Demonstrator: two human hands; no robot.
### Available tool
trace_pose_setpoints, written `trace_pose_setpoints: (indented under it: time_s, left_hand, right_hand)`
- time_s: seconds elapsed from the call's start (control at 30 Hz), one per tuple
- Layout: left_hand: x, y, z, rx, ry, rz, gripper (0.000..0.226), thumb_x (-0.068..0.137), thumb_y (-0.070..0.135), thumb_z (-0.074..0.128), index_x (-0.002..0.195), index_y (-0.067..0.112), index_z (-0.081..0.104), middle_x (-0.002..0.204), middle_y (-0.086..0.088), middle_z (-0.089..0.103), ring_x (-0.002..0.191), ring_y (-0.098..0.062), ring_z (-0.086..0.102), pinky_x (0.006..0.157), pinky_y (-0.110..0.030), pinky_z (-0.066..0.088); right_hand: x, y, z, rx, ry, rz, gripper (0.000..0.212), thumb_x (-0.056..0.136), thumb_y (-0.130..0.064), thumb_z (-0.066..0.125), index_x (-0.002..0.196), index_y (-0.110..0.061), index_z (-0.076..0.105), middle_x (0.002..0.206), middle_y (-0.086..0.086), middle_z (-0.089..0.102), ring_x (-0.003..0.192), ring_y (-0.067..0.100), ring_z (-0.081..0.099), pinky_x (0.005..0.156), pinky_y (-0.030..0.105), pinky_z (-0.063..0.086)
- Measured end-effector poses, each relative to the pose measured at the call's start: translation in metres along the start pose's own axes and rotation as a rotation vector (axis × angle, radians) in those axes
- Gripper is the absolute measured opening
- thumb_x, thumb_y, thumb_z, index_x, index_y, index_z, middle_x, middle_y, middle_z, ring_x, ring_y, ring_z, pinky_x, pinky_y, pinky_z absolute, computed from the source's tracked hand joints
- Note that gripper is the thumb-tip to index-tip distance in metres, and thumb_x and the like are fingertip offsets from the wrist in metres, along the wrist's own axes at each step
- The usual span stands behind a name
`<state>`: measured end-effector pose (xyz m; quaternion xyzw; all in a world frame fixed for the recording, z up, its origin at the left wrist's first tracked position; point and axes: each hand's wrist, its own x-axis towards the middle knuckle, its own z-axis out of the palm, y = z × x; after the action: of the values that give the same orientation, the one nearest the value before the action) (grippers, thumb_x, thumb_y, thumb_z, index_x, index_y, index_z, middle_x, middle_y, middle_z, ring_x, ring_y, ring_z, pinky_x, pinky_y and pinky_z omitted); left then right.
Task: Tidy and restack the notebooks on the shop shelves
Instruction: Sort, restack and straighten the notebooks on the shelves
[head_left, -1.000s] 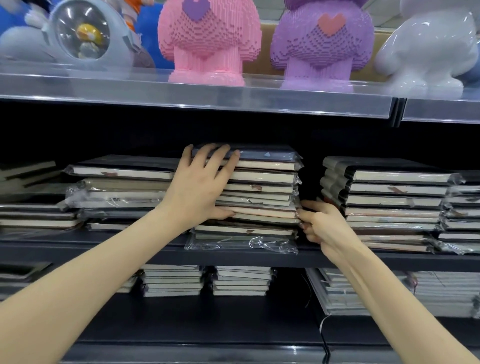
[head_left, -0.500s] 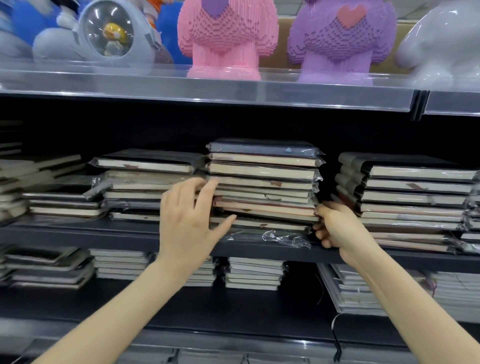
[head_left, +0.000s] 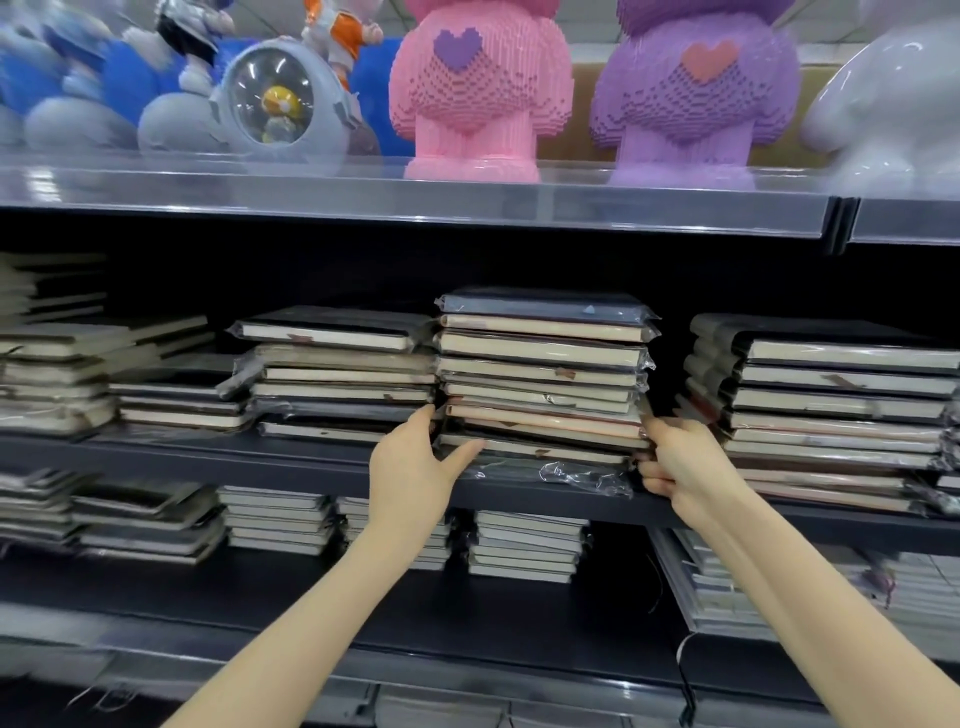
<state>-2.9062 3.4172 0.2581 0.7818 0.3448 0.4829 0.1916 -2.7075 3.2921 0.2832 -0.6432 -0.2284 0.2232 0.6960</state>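
Looking down from my head camera, my left hand (head_left: 415, 470) is at the lower left corner of the middle stack of notebooks (head_left: 540, 364). Its fingers are straight and laid against the stack's side, in the narrow gap beside the neighbouring left stack (head_left: 337, 374), and the thumb stretches along the front edge of a low notebook, so this hand presses rather than clasps. My right hand (head_left: 680, 467) is at the lower right corner with its fingers curled in around the bottom few notebooks, gripping them; the fingertips are hidden behind the stack. The stack stands on the dark middle shelf (head_left: 208, 454), between the left stack and a right stack (head_left: 831, 405) that sits a little apart from it. It is the tallest of the three, the notebooks are wrapped in clear plastic, and a loose fold of plastic wrap (head_left: 576, 475) hangs out over the shelf's front edge beneath it. Above, behind a clear shelf front (head_left: 415, 200), stand a pink block figure (head_left: 467, 98) and a purple block figure (head_left: 696, 98). On the shelf below lie more stacks — one small stack (head_left: 524, 545) sits almost directly under the one I am handling.
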Motion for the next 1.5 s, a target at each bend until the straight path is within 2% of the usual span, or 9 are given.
trace_pose_setpoints:
  time_s: [0.37, 0.6, 0.73, 0.87, 0.97, 1.07, 1.13, 1.3, 1.5]
  left_hand:
    - [0.005, 0.003, 0.016, -0.233, 0.031, -0.098, 0.032, 0.078, 0.02, 0.077, 0.106, 0.02, 0.063, 0.086, 0.025, 0.054, 0.086, 0.004, 0.051, 0.068, -0.001, 0.034]
    - [0.003, 0.003, 0.019, -0.25, 0.084, -0.125, 0.036, 0.073, 0.025, 0.08, 0.101, 0.019, 0.058, 0.086, 0.016, 0.06, 0.08, 0.0, 0.056, 0.066, -0.006, 0.038]
    - [0.002, 0.003, 0.014, -0.248, 0.066, -0.11, 0.036, 0.073, 0.024, 0.081, 0.099, 0.022, 0.057, 0.084, 0.022, 0.058, 0.076, 0.009, 0.053, 0.063, 0.0, 0.038]
    - [0.001, 0.004, 0.005, -0.262, 0.015, -0.094, 0.033, 0.076, 0.032, 0.077, 0.101, 0.026, 0.055, 0.083, 0.026, 0.054, 0.077, 0.012, 0.051, 0.064, 0.001, 0.037]
    - [0.003, 0.002, 0.003, -0.315, -0.034, -0.09, 0.025, 0.087, 0.036, 0.064, 0.105, 0.02, 0.059, 0.086, 0.024, 0.058, 0.079, 0.013, 0.053, 0.065, 0.002, 0.038]
    - [0.005, 0.001, 0.005, -0.357, -0.074, -0.128, 0.025, 0.093, 0.033, 0.055, 0.112, 0.017, 0.059, 0.091, 0.021, 0.059, 0.088, 0.006, 0.057, 0.068, -0.004, 0.041]
    - [0.007, -0.001, 0.008, -0.365, -0.046, -0.152, 0.025, 0.093, 0.032, 0.056, 0.11, 0.015, 0.061, 0.091, 0.016, 0.063, 0.092, -0.003, 0.06, 0.07, -0.01, 0.041]
    - [0.007, 0.002, 0.016, -0.353, 0.081, -0.164, 0.027, 0.089, 0.031, 0.063, 0.106, 0.01, 0.067, 0.088, 0.009, 0.067, 0.09, -0.008, 0.064, 0.074, -0.015, 0.044]
    - [0.008, 0.009, 0.021, -0.339, 0.175, -0.213, 0.032, 0.085, 0.03, 0.069, 0.109, 0.008, 0.07, 0.091, 0.005, 0.07, 0.085, -0.001, 0.058, 0.067, -0.002, 0.037]
  right_hand:
    - [0.002, 0.0, -0.014, -0.123, -0.113, -0.067, 0.023, 0.101, -0.012, 0.041, 0.079, -0.008, 0.047, 0.059, 0.003, 0.031, 0.034, 0.004, 0.021, 0.032, 0.014, 0.012]
    - [0.008, -0.009, -0.004, -0.517, -0.165, -0.163, 0.032, 0.102, -0.028, 0.038, 0.072, -0.018, 0.033, 0.046, -0.008, 0.02, 0.039, 0.008, 0.015, 0.04, 0.019, 0.012]
    - [0.008, -0.013, 0.0, -0.696, -0.12, -0.184, 0.042, 0.103, -0.036, 0.031, 0.066, -0.015, 0.034, 0.047, -0.003, 0.03, 0.037, 0.009, 0.026, 0.037, 0.019, 0.02]
    - [-0.007, -0.011, -0.003, -0.796, -0.044, -0.298, 0.055, 0.102, -0.043, 0.021, 0.077, -0.006, 0.054, 0.065, 0.004, 0.052, 0.064, 0.018, 0.049, 0.059, 0.028, 0.033]
    - [-0.014, 0.001, -0.007, -0.56, -0.034, -0.32, 0.049, 0.099, -0.05, 0.026, 0.087, -0.013, 0.056, 0.08, -0.003, 0.057, 0.086, 0.016, 0.053, 0.074, 0.029, 0.039]
    - [-0.014, 0.013, -0.01, -0.424, -0.207, -0.281, 0.085, 0.076, -0.074, 0.044, 0.143, -0.022, 0.041, 0.141, -0.014, 0.047, 0.132, 0.007, 0.039, 0.112, 0.03, 0.028]
    - [-0.016, 0.015, -0.008, -0.487, -0.228, -0.346, 0.095, 0.073, -0.071, 0.051, 0.151, -0.021, 0.026, 0.15, -0.011, 0.035, 0.138, 0.008, 0.032, 0.114, 0.03, 0.026]
    - [-0.015, 0.02, -0.008, -0.555, -0.188, -0.458, 0.064, 0.095, -0.041, 0.049, 0.15, -0.021, 0.024, 0.151, -0.01, 0.034, 0.133, 0.002, 0.029, 0.104, 0.019, 0.023]
    - [-0.01, 0.021, -0.003, -0.488, -0.15, -0.442, 0.076, 0.084, -0.062, 0.044, 0.148, -0.023, 0.032, 0.148, -0.01, 0.039, 0.138, 0.009, 0.034, 0.113, 0.029, 0.028]
